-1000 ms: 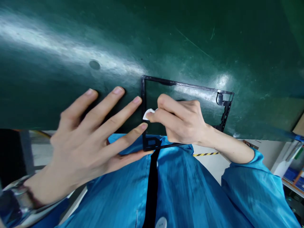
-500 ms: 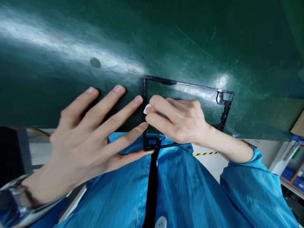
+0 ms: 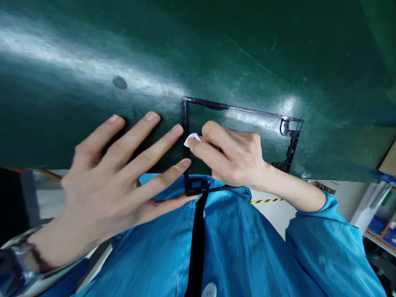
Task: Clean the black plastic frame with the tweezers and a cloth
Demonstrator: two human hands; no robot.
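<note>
A thin black rectangular frame lies flat on the green table, its near edge hanging just over the table's front edge. My left hand rests with fingers spread, fingertips against the frame's left side. My right hand sits inside the frame, fingers pinched on a small white piece pressed at the frame's left bar. The frame's right side has notched tabs and a small round cut-out.
A dark round spot marks the table left of the frame. My blue coat fills the lower view. Below the table edge show pale floor with a yellow-black stripe and shelving with blue items at the right.
My right hand slid the white piece a little leftward onto the frame's left bar. My left hand and the frame have hardly moved.
</note>
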